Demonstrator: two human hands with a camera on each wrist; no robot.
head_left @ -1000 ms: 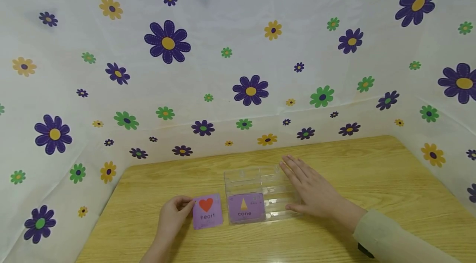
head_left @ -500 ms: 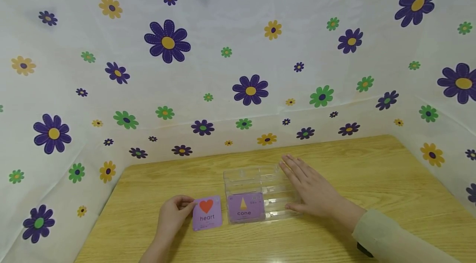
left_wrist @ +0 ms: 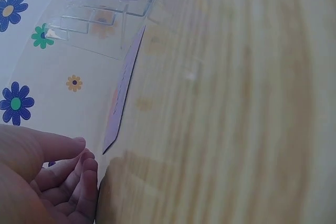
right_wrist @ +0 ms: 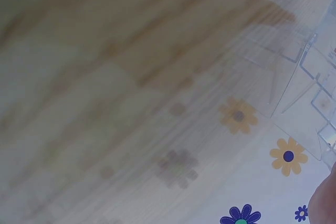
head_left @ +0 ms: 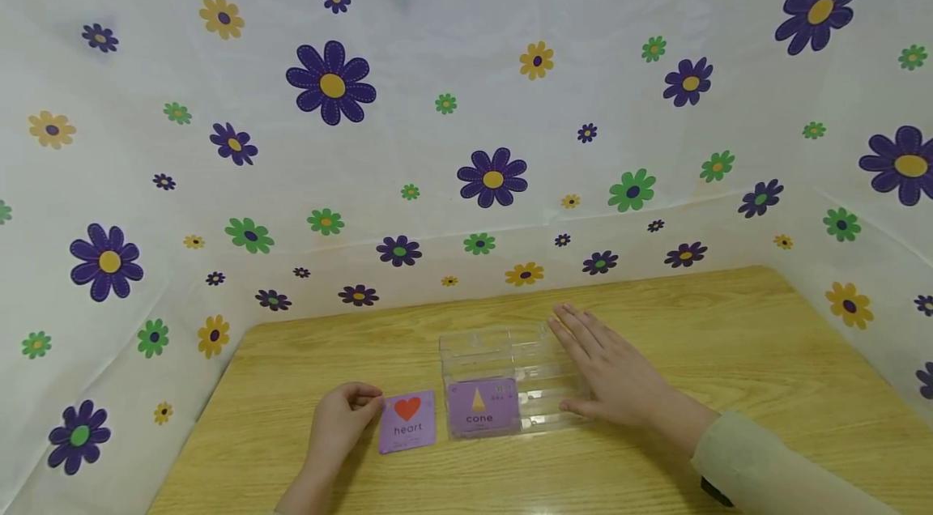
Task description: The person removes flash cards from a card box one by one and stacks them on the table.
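Clear holder (head_left: 535,373): transparent plastic, stood on the table (head_left: 510,474); wide bay at its left, stepped ledges at its right.
Left bay contents: cone card (head_left: 483,406), purple, yellow cone printed above the word "cone", small print near the upper right corner. Whether one card or a stack could not be told.
Right ledges: partly covered by the right hand (head_left: 612,373); bright glare on the plastic.
Table surface: yellowish wood grain; the wrist views showed faint flower reflections on it.
Surroundings: white sheeting (head_left: 408,21) rose behind and along both sides, printed with purple, green and yellow flowers, lightly creased.
Heart card (head_left: 406,427): lay on the table just left of the holder, apart from it. Purple, roughly square, red heart above the word "heart"; lower print too small to read. Seen nearly edge-on from the left wrist.
Left hand (head_left: 342,416): beside that card's upper left corner, fingers curled, thumb tip close to the fingertips. Left wrist view showed a gap to the card, nothing pinched.
Right hand posture: fingers straight and side by side, thumb spread away, laid across the holder's right part; pressure could not be told. Sleeve (head_left: 758,454) pale green.
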